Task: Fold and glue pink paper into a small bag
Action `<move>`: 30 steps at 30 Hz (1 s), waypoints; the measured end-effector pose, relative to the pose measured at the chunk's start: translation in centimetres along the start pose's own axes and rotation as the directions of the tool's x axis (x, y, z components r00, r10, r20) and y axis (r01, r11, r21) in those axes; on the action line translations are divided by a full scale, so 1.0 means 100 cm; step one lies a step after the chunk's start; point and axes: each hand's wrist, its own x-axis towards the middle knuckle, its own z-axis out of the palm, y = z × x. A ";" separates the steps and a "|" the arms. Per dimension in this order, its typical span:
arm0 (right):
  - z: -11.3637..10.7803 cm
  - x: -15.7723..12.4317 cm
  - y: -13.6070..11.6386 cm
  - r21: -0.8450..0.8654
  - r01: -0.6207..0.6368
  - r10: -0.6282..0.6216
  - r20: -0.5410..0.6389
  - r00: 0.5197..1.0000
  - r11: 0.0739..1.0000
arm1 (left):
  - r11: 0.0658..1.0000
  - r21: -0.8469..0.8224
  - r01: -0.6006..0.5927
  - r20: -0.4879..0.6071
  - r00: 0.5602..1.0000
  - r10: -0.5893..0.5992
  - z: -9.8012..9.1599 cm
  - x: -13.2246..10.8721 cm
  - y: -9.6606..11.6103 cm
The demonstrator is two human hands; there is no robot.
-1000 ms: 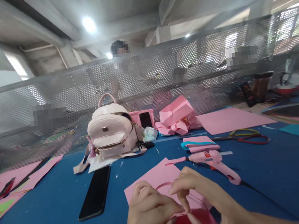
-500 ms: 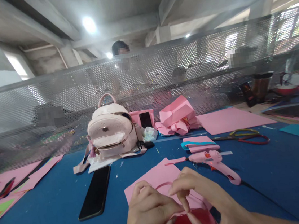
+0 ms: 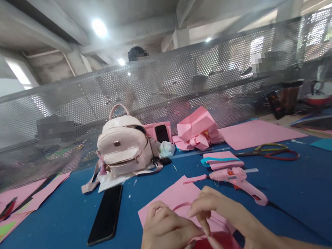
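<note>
My left hand (image 3: 163, 236) and my right hand (image 3: 226, 222) meet low in the middle of the view, both pinched on a small curled piece of red and pink paper (image 3: 212, 246). A thin pink paper loop (image 3: 182, 206) arches between the fingers. Under the hands lies a pink paper sheet (image 3: 171, 196) on the blue table (image 3: 55, 231). A pink hot glue gun (image 3: 239, 180) lies just beyond my right hand, its cord trailing right.
A black phone (image 3: 106, 214) lies to the left. A pink backpack (image 3: 123, 146), folded pink paper (image 3: 197, 130), a large pink sheet (image 3: 253, 133) and scissors (image 3: 274, 152) sit farther back. A perforated metal screen (image 3: 61, 113) divides the table; people work behind it.
</note>
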 end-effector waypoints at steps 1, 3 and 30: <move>0.000 0.000 0.000 -0.001 0.004 -0.004 -0.004 1.000 1.000 | 1.000 0.003 -0.001 0.001 1.000 0.001 0.000 0.000 0.000; -0.001 0.001 -0.001 0.002 0.016 -0.016 -0.017 1.000 1.000 | 1.000 0.007 -0.005 0.000 1.000 0.005 -0.001 0.001 0.001; 0.003 -0.005 0.018 0.150 -0.060 0.082 -0.145 0.986 0.987 | 0.999 0.051 -0.012 -0.120 0.993 0.018 -0.012 0.018 0.007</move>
